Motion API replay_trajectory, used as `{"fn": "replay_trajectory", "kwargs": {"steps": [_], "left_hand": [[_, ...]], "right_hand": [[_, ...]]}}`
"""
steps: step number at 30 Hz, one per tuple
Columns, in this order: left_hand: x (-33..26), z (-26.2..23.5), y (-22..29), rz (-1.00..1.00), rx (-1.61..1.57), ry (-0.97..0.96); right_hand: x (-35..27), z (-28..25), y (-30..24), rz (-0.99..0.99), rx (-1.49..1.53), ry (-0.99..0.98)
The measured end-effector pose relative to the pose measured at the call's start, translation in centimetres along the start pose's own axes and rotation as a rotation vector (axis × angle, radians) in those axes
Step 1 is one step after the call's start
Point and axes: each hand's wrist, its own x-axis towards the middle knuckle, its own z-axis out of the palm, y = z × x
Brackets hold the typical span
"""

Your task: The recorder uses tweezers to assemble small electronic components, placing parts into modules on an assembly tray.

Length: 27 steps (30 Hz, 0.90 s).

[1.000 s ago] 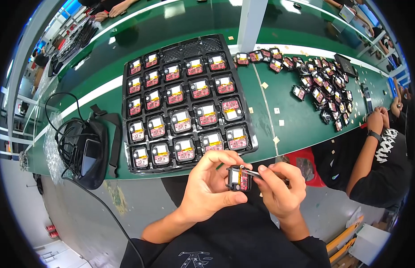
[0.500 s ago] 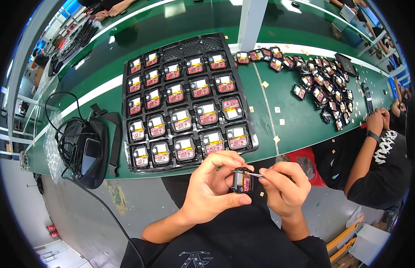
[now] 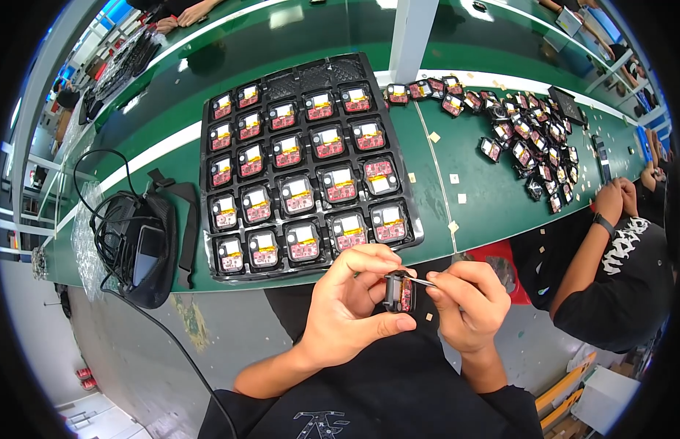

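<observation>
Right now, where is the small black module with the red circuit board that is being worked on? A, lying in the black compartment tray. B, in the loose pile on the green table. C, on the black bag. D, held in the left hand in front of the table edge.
D: the left hand grips the small black module with the red circuit board below the black compartment tray.

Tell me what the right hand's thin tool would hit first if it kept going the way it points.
The right hand aims its thin tool leftward at the small black module gripped in the left hand. The tip already seems to reach it, so that module comes first, though depth is hard to judge.
</observation>
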Motion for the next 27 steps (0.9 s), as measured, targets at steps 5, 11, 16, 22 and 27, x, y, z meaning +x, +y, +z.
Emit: {"fn": "replay_trajectory", "kwargs": {"steps": [5, 11, 16, 22, 27], "left_hand": [[0.12, 0.15, 0.32, -0.004, 0.026, -0.009], [-0.17, 0.42, -0.03, 0.009, 0.001, 0.018], [-0.37, 0.39, 0.00, 0.000, 0.033, 0.045], [-0.37, 0.49, -0.16, 0.010, 0.047, 0.060], [-0.42, 0.70, -0.19, -0.002, 0.040, 0.068]], "right_hand": [[0.12, -0.37, 0.09, 0.012, 0.012, -0.037], [-0.30, 0.47, -0.26, 0.009, -0.021, 0.015], [-0.22, 0.35, -0.26, -0.006, -0.046, 0.000], [-0.23, 0.09, -0.27, -0.018, -0.075, -0.014], [-0.67, 0.41, -0.36, -0.018, -0.085, 0.002]]}}
